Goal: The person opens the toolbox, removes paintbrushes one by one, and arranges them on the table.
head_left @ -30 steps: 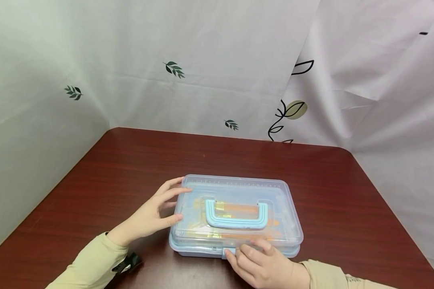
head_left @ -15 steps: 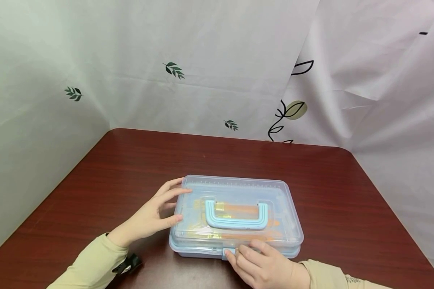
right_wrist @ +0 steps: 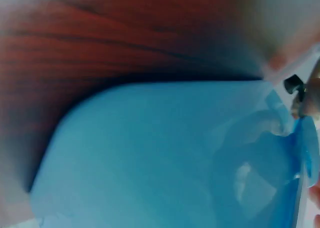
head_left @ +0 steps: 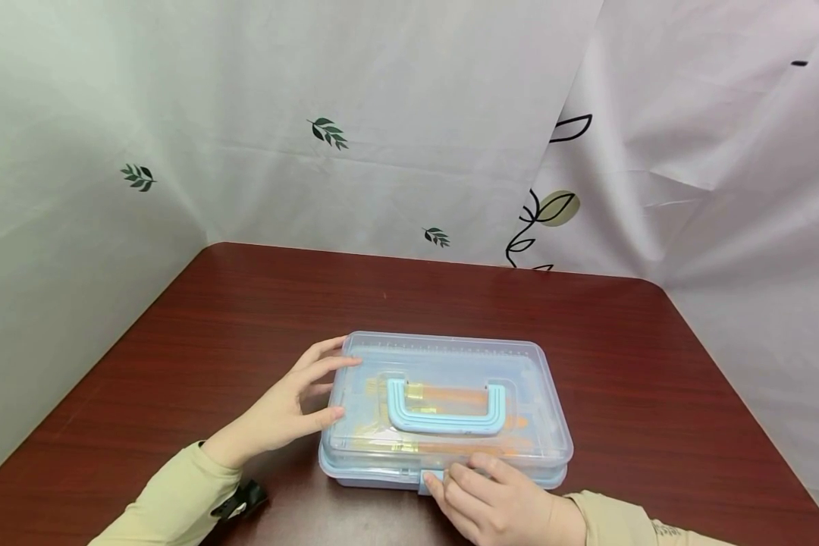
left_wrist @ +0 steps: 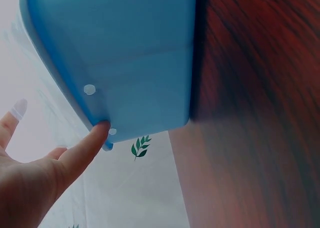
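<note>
A closed plastic box (head_left: 444, 360) with a clear lid and a pale blue base lies on the table. Its light blue carrying handle (head_left: 444, 423) lies folded flat on the lid. Through the lid show several paintbrushes (head_left: 450, 447) with orange handles. My left hand (head_left: 280, 406) rests with spread fingers against the box's left side; in the left wrist view one fingertip touches the blue wall (left_wrist: 135, 38). At the front, the curled fingers of my right hand (head_left: 498, 504) hold the blue latch (head_left: 425, 487), partly hiding it. The latch tab (right_wrist: 311, 148) juts out in the right wrist view.
The dark red wooden table (head_left: 280, 280) extends behind and to both sides of the box. White cloth (head_left: 382, 189) with leaf prints hangs around its back and sides. A black strap (head_left: 239, 499) sits at the left sleeve.
A raised finger of my right hand has come down onto the lid's front edge. The latch has tipped slightly outward and down. My left hand and the box stay in place.
</note>
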`<action>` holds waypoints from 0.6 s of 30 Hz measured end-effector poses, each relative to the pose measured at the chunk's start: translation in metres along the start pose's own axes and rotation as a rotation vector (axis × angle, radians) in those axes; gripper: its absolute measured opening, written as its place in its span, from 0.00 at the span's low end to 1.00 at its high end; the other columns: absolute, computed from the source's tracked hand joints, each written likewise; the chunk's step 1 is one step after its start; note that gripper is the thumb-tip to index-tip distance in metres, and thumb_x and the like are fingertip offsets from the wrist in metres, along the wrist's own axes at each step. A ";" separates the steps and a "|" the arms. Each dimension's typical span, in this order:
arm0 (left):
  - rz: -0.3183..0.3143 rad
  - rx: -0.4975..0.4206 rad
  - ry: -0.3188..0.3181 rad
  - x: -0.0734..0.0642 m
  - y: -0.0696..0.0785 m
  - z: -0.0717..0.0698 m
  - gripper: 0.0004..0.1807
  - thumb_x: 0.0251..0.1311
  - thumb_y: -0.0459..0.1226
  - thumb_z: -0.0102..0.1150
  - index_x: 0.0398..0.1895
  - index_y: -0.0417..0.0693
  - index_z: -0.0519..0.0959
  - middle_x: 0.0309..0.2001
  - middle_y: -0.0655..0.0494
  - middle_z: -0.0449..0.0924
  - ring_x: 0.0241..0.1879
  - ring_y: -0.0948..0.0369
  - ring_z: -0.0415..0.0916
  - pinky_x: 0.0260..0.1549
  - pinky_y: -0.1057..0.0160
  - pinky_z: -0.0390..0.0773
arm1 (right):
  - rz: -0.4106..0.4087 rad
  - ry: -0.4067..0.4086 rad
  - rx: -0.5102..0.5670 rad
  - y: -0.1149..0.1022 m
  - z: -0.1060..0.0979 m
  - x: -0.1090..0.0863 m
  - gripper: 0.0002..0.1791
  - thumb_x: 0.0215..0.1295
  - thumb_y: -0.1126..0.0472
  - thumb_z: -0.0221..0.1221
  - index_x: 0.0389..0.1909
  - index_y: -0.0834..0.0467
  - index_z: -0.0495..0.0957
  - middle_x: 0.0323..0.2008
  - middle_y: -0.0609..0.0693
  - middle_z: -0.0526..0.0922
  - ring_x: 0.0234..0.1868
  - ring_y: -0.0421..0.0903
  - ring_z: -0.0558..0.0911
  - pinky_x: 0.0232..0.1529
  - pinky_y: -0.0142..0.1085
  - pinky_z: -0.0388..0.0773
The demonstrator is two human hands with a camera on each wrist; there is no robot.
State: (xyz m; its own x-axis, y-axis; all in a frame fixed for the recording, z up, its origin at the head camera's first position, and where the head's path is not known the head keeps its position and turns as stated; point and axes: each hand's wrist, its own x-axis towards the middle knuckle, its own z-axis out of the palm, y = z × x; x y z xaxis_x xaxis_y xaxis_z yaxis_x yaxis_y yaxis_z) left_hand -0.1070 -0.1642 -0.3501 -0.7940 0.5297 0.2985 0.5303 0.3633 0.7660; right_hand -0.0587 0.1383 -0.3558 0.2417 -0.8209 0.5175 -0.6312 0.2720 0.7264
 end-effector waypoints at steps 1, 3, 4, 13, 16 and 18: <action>0.002 0.000 0.001 0.000 0.000 0.000 0.28 0.56 0.34 0.61 0.62 0.54 0.68 0.69 0.52 0.50 0.63 0.73 0.56 0.51 0.53 0.75 | 0.008 -0.008 0.011 0.000 -0.001 0.001 0.16 0.68 0.69 0.41 0.38 0.59 0.80 0.25 0.43 0.75 0.29 0.38 0.73 0.34 0.29 0.69; 0.006 0.000 0.003 0.000 -0.001 0.000 0.28 0.56 0.34 0.61 0.62 0.55 0.68 0.69 0.52 0.50 0.63 0.72 0.56 0.51 0.53 0.75 | 0.022 -0.024 0.028 0.001 -0.004 0.004 0.17 0.68 0.70 0.41 0.36 0.57 0.80 0.25 0.43 0.75 0.29 0.38 0.73 0.34 0.29 0.68; 0.006 0.000 0.004 0.000 -0.002 0.000 0.28 0.56 0.34 0.61 0.62 0.55 0.68 0.69 0.52 0.50 0.63 0.72 0.57 0.51 0.53 0.75 | 0.032 -0.031 0.037 0.001 -0.005 0.006 0.17 0.68 0.70 0.41 0.35 0.56 0.80 0.25 0.43 0.75 0.29 0.38 0.73 0.34 0.28 0.68; -0.004 -0.018 -0.007 0.001 -0.001 0.001 0.28 0.57 0.35 0.61 0.62 0.57 0.68 0.69 0.52 0.49 0.64 0.68 0.57 0.51 0.45 0.73 | 0.079 -0.109 0.067 0.002 -0.014 0.008 0.19 0.69 0.70 0.39 0.37 0.56 0.80 0.28 0.44 0.76 0.32 0.39 0.74 0.37 0.29 0.69; -0.002 -0.013 -0.002 0.000 -0.001 0.001 0.28 0.57 0.35 0.61 0.62 0.57 0.68 0.69 0.52 0.50 0.64 0.69 0.57 0.51 0.47 0.74 | 0.084 -0.147 0.088 0.001 -0.016 0.007 0.19 0.69 0.68 0.38 0.38 0.56 0.79 0.29 0.44 0.77 0.33 0.40 0.75 0.38 0.31 0.70; 0.003 -0.012 0.000 0.000 -0.002 0.001 0.28 0.57 0.34 0.61 0.62 0.57 0.68 0.69 0.52 0.50 0.63 0.71 0.57 0.51 0.50 0.74 | 0.083 -0.164 0.100 0.002 -0.018 0.007 0.19 0.69 0.67 0.37 0.39 0.57 0.79 0.30 0.45 0.78 0.33 0.41 0.75 0.38 0.31 0.70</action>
State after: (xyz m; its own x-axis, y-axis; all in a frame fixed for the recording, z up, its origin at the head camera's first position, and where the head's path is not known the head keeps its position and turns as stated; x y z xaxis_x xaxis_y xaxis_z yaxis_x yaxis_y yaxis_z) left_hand -0.1078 -0.1640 -0.3519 -0.7924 0.5310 0.3002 0.5289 0.3529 0.7718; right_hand -0.0447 0.1418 -0.3427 0.0681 -0.8706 0.4873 -0.7159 0.2975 0.6317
